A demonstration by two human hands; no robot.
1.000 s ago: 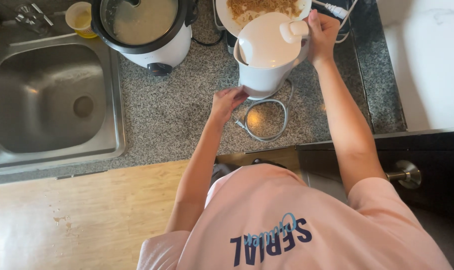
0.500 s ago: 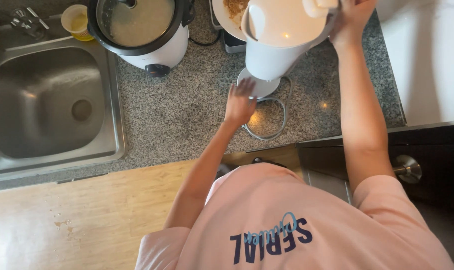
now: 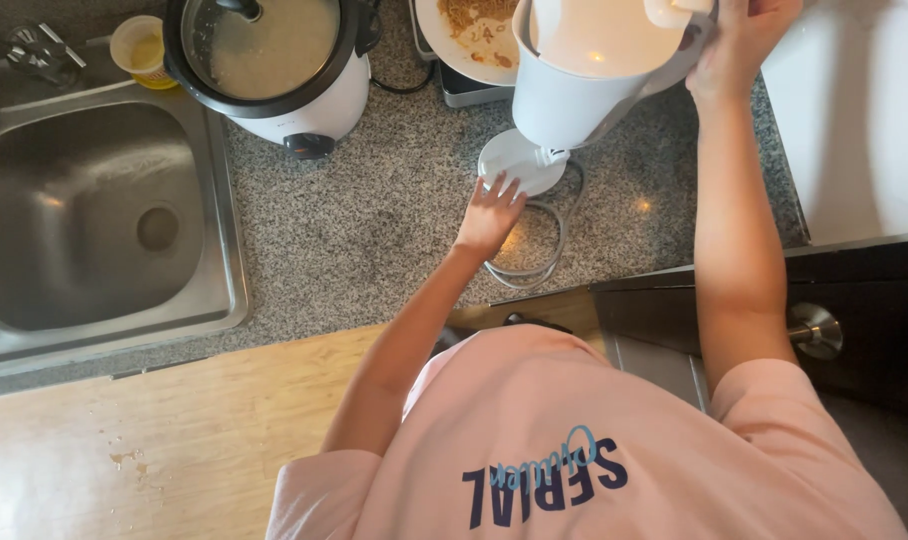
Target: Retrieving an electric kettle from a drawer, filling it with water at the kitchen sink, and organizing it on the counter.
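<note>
My right hand (image 3: 739, 45) is wrapped around the handle of the white kettle (image 3: 599, 70), holding it up off the counter (image 3: 374, 220), tilted a little so its closed lid faces me. The kettle hangs just above and slightly behind its round white base (image 3: 517, 163), clear of it.

My left hand (image 3: 491, 212) lies on the counter with its fingers spread loosely, holding nothing; the fingertips (image 3: 498, 184) touch the near edge of the base. The grey cord (image 3: 542, 245) runs from the base and loops on the counter just beside that hand, partly under it.

Behind the kettle sits a white plate (image 3: 464, 45) with scraps of brown food on it, resting on a flat dark appliance (image 3: 464, 88) whose edge shows beneath; the kettle hides the plate's right side. To the left stands 1 white rice cooker (image 3: 274, 70) with its lid open and pale cloudy liquid in the black pot. A small yellow cup (image 3: 139, 48) stands just left of the cooker, near the back corner of the steel sink (image 3: 104, 220). The sink takes up the left part of the speckled grey counter. To my right is a dark door with a round metal knob (image 3: 814, 330). Wooden floor (image 3: 124, 440) shows below the counter's edge, and my pink shirt (image 3: 594, 440) fills the bottom of the view.
</note>
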